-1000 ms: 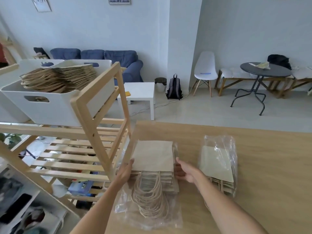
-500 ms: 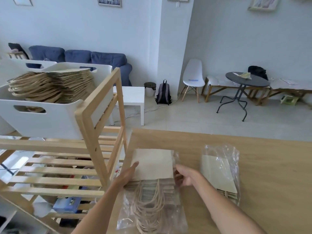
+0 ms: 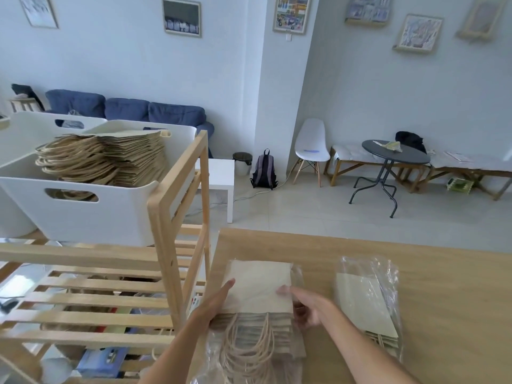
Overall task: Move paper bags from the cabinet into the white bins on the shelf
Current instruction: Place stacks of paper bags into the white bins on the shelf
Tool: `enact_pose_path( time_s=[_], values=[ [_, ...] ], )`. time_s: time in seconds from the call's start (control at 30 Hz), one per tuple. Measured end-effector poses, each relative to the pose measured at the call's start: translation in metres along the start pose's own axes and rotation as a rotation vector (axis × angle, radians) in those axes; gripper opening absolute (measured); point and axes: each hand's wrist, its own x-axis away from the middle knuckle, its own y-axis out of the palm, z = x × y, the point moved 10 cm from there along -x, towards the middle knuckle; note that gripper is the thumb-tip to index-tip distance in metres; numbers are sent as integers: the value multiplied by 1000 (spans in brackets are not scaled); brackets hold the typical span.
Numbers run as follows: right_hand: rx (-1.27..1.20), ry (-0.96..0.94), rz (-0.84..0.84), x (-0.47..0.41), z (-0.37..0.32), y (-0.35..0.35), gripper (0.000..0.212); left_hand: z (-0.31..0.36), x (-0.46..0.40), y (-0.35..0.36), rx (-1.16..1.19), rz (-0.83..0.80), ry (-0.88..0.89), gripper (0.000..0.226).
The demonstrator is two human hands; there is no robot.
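A stack of flat beige paper bags with twine handles lies on clear plastic wrap at the left end of the wooden cabinet top. My left hand presses against the stack's left edge. My right hand grips its right edge, thumb on top. A second pack of bags in plastic lies to the right. On the wooden shelf stands a white bin heaped with paper bags. Another white bin stands behind it.
The shelf's upright post stands right beside the cabinet's left edge. Lower slatted shelves hold assorted items. Farther back are a blue sofa, a white side table, a backpack, a white chair and a round dark table.
The view has tilted up and back. Both hands have stayed on the sides of the bag stack, with my right thumb now lying on its top.
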Motion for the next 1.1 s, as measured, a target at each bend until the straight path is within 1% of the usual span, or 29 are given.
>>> enact_pose_path(
  time_s=[0.03,0.1,0.13,0.2,0.23,0.27,0.3,0.33,0.37,0.4,0.43,0.53,0.57,0.63,0.7,0.77,0.83,0.87,0.93,0.97,1.03,1.07,1.1],
  values=[
    [14,-25,-1,2,-4,2,59,0,-1,-1,19,5,7,84],
    [45,-63,2,-8,-9,2,86,0,-3,0,38,-2,0,88],
    [60,-99,-5,-8,-13,4,99,1,-1,-1,60,6,4,86],
    [33,-174,5,-11,-22,5,107,2,3,0,106,7,8,77],
    [31,-168,5,-10,-23,5,110,3,4,0,124,7,16,74],
    [24,-158,11,-3,-23,7,106,2,5,2,136,-2,19,73],
    [33,-144,-16,1,-21,11,92,1,4,2,157,-16,18,72],
    [-19,-144,-71,0,-20,17,74,-2,1,3,172,-30,9,71],
    [-47,-135,-103,-1,-17,20,74,-3,1,1,190,-30,12,71],
    [-64,-123,-99,-2,-14,23,83,-5,0,-1,202,-24,9,72],
    [-87,-116,-97,-9,-10,23,87,-8,-1,-2,226,-37,4,74],
    [-157,-152,-98,-17,-3,27,69,-27,-7,-2,301,-82,-71,86],
    [-153,-155,-81,-19,0,27,65,-30,-5,1,351,-121,-97,85],
    [-191,-176,-91,-22,5,31,54,-26,-4,5,406,-193,-86,75],
    [-226,-173,-99,-24,5,31,48,-23,-10,5,407,-217,-93,73],
    [-224,-172,-125,-25,3,31,54,-15,-11,6,426,-222,-96,69],
    [-182,-198,-142,-19,-5,26,61,-8,-12,0,427,-174,-92,70],
    [-170,-203,-149,-20,-8,21,54,-6,-18,-3,424,-148,-88,69],
    [-186,-203,-139,-21,-9,8,33,-5,-24,-5,448,-145,-104,56],
    [-169,-210,-115,-19,-8,0,35,-5,-25,-5,459,-152,-125,47],
    [-148,-203,-142,-23,-2,-8,63,-1,-28,-11,451,-128,-138,33],
    [-143,-196,-161,-23,3,-12,71,-2,-31,-14,456,-109,-153,26],
    [-108,-191,-137,-18,7,-16,68,0,-33,-18,457,-94,-150,22]
  ],
)
